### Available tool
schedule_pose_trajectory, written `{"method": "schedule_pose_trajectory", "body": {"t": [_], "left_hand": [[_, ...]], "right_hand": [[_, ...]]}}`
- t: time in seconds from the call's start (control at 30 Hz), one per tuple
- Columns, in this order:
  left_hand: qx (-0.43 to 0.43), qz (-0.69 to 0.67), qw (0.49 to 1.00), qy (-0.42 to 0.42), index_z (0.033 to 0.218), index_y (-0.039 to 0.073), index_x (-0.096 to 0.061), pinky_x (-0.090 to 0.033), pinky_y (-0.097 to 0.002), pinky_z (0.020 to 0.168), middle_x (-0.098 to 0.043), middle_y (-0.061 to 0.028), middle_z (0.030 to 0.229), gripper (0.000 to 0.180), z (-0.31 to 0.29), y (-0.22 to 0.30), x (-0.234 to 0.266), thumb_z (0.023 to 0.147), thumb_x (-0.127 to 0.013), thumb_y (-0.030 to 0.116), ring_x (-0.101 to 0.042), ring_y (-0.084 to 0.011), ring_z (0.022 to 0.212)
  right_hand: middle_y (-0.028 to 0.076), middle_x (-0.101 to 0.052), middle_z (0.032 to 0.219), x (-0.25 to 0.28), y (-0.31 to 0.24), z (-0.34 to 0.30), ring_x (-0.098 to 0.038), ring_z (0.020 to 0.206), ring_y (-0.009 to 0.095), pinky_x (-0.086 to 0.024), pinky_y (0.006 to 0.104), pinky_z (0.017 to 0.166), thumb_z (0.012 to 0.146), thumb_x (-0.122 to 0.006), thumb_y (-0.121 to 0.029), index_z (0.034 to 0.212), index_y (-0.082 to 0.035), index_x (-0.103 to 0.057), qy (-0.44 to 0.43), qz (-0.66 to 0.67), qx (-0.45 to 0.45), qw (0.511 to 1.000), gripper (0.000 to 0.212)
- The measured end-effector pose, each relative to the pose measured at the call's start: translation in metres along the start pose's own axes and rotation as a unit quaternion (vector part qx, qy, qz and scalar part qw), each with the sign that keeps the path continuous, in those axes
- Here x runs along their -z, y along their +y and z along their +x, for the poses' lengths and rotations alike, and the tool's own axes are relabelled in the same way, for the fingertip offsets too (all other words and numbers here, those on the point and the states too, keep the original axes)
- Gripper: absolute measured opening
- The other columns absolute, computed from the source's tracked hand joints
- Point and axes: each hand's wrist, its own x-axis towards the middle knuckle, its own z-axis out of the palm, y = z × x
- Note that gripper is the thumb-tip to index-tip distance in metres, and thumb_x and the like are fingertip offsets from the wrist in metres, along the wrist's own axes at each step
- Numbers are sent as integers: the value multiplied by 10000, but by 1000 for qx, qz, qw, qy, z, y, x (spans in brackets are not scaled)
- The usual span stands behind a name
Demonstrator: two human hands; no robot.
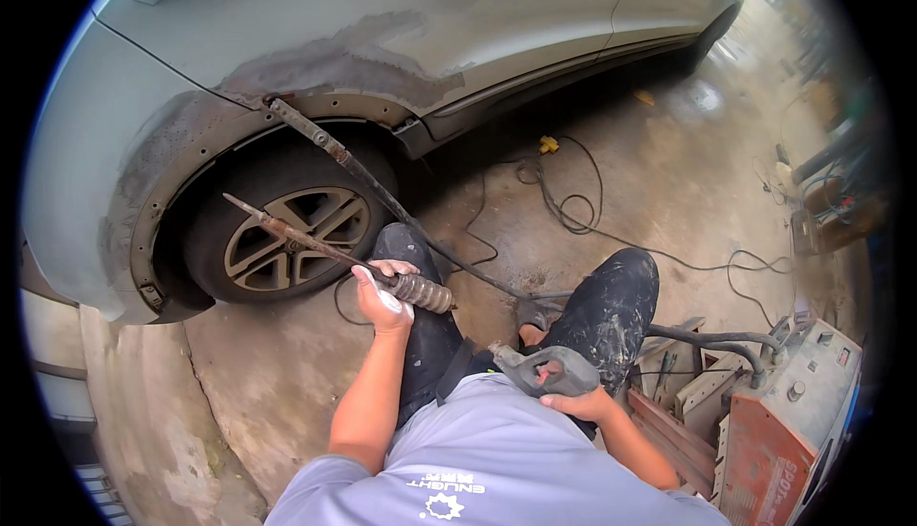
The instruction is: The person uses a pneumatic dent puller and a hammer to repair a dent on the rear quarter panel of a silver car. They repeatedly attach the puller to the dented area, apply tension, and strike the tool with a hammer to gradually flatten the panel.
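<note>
My left hand [384,299] is closed round a long rusty pointed rod [301,237] with a ribbed metal cylinder [423,293] at its near end. White powder or paste smears that palm. The rod's tip points at the car's wheel [296,239], in front of the tyre and apart from the body panel. At my lap, my right hand [580,404] grips a grey pistol-shaped welding gun [549,370] with a red trigger; part of that hand is hidden behind it. A worn metal bar [310,132] rests against the wheel arch's upper edge, with a dark cable running from its lower end.
Sanded grey patches [353,58] surround the wheel arch of the pale green car [516,0]. A red and grey machine [788,421] stands at the right with thick cables. Metal pieces [678,430] lie beside it. A black cord [669,260] and yellow plug [548,145] lie on the floor.
</note>
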Motion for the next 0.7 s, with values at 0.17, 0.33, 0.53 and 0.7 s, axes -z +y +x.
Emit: {"method": "schedule_pose_trajectory", "body": {"t": [0.17, 0.33, 0.53, 0.7], "left_hand": [[41, 120, 991, -47, 825, 25, -528, -532, -441, 733, -612, -180, 763, 591, 3, -1, -25, 1096, -404, 535, -616, -322, 740], [178, 86, 977, -85, 815, 32, -543, -544, -416, 714, -645, -181, 762, 582, 14, -13, -78, 1092, -429, 531, -641, -303, 716], [253, -17, 963, -89, 790, 63, -518, -533, -443, 712, -611, -165, 746, 589, 26, -27, -131, 1070, -444, 576, -620, -324, 711], [254, -17, 964, -79, 775, 80, -508, -526, -450, 701, -597, -151, 726, 599, 41, -25, -145, 1056, -449, 605, -624, -337, 717]], "right_hand": [[46, -693, 1116, 16, 10, 34, -635, 1080, 156, -494, 315, 984, 803, -882, -247, 1212, -36, -655, -28, -109, 0, 994, 513], [65, -699, 1047, 37, 21, 62, -665, 1013, 189, -521, 347, 929, 787, -837, -149, 1159, -25, -647, -7, -78, 113, 991, 436], [124, -640, 1016, 49, 31, 57, -640, 1007, 277, -512, 435, 953, 690, -703, -83, 1098, -18, -603, 150, 238, 61, 957, 425], [119, -609, 1010, 59, 37, 52, -625, 1015, 282, -508, 443, 972, 659, -691, -126, 1065, -47, -592, 185, 366, 57, 910, 425]]}}
